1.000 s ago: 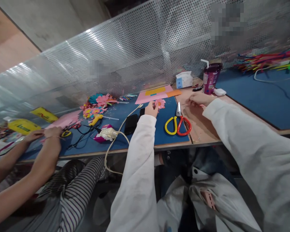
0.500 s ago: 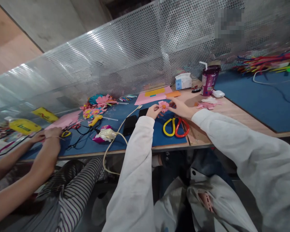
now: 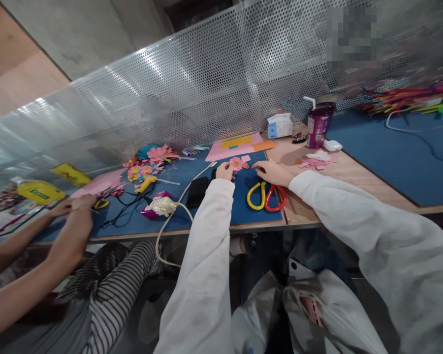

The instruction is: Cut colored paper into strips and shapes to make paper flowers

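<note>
My left hand point(image 3: 225, 170) pinches the edge of a pink paper flower point(image 3: 236, 163) with an orange centre, low over the blue mat. A small pink paper piece point(image 3: 245, 158) shows at the flower's right side. My right hand point(image 3: 272, 172) is to the right of the flower, apart from it, with its fingers loosely bent and nothing visible in them. Just below the right hand lie scissors with one yellow and one red handle point(image 3: 275, 198). A black phone point(image 3: 197, 191) rests left of my left forearm.
Pink paper sheets point(image 3: 216, 151) lie at the back, near a tissue pack point(image 3: 279, 126) and a purple cup point(image 3: 318, 125). Pink scraps point(image 3: 315, 162) are at right. A yellow glue gun point(image 3: 146, 185) and paper flowers point(image 3: 158, 153) are left, beside another person's hands point(image 3: 79, 202).
My left hand has moved slightly left with the flower. My right hand has come away from the flower, leaving a gap between them.
</note>
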`<state>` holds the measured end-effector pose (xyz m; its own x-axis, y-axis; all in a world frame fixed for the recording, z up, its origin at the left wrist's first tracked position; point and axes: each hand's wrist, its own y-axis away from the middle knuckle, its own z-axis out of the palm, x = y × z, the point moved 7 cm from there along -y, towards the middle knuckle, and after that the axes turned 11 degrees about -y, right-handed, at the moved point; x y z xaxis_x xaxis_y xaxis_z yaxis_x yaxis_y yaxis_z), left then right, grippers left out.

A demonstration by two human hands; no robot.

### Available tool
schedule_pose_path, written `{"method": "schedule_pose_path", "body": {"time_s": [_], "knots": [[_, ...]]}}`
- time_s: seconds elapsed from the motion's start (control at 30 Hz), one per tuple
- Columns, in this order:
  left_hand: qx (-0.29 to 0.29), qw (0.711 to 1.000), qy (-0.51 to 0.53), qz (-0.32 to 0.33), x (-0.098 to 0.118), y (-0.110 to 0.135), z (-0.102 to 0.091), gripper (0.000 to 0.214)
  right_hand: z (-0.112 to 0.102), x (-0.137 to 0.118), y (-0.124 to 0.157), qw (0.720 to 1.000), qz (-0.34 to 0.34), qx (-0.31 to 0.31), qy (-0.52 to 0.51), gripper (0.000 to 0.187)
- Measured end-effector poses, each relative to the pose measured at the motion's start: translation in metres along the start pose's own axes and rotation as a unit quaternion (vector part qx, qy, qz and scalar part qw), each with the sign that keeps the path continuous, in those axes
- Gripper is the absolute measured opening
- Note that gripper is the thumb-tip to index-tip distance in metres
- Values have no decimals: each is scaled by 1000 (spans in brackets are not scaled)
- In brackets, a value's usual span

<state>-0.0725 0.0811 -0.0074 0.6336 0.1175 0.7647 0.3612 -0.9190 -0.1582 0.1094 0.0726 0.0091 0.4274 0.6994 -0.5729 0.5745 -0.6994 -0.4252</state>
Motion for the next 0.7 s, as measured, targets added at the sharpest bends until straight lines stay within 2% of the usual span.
{"method": "schedule_pose_path", "body": {"time_s": [0.17, 0.2, 0.37, 0.57, 0.63, 0.7], "knots": [[128, 989, -74, 15, -2, 1, -20, 19, 2, -2, 0, 1000, -7, -11, 28, 30], [139, 986, -83, 26, 0, 2, -21, 19, 2, -2, 0, 1000, -4, -10, 28, 30], [91, 989, -85, 75, 7, 7, -14, 12, 2, 8, 0, 999, 41, -2, 22, 38], [51, 986, -132, 85, 10, 11, -4, 9, 2, 7, -1, 999, 22, 0, 45, 29], [45, 986, -129, 90, 11, 11, -1, 5, -1, 13, -5, 997, 58, -18, 40, 25], [44, 990, -110, 80, 9, 8, 0, 6, 0, 27, -13, 988, 135, -71, 6, 22]]}}
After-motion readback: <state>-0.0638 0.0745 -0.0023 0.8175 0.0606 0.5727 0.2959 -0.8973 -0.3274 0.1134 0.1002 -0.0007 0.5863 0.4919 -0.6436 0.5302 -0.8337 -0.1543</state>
